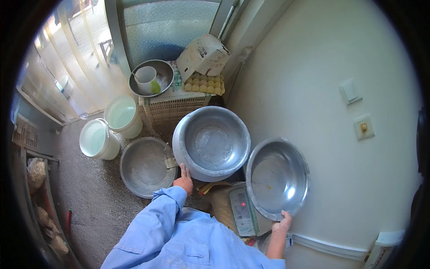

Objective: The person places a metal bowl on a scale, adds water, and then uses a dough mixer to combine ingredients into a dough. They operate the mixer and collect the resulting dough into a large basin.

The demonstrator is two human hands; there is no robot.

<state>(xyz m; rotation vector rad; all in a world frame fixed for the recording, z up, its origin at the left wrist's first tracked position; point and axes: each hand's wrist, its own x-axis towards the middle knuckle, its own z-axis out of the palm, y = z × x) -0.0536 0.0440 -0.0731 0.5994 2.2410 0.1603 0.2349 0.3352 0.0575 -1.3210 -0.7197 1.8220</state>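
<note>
My left hand has two fingers stretched out against the lower outer wall of a wide-mouthed aluminium pot; the thumb is hidden. The pot's hollow faces up, and its inside is bare metal with small marks. To its right, my right hand pinches the near rim of a deep metal basin. This basin has a small yellowish spot on its bottom and lies tilted beside the wall. Beneath its left edge shows a digital scale with a red light. What bears the basin's weight cannot be seen.
A wide shallow metal pan is left of the pot. Behind it stand two white buckets of clear liquid. A crate bears an egg tray and a metal bowl. The wall bounds the right side.
</note>
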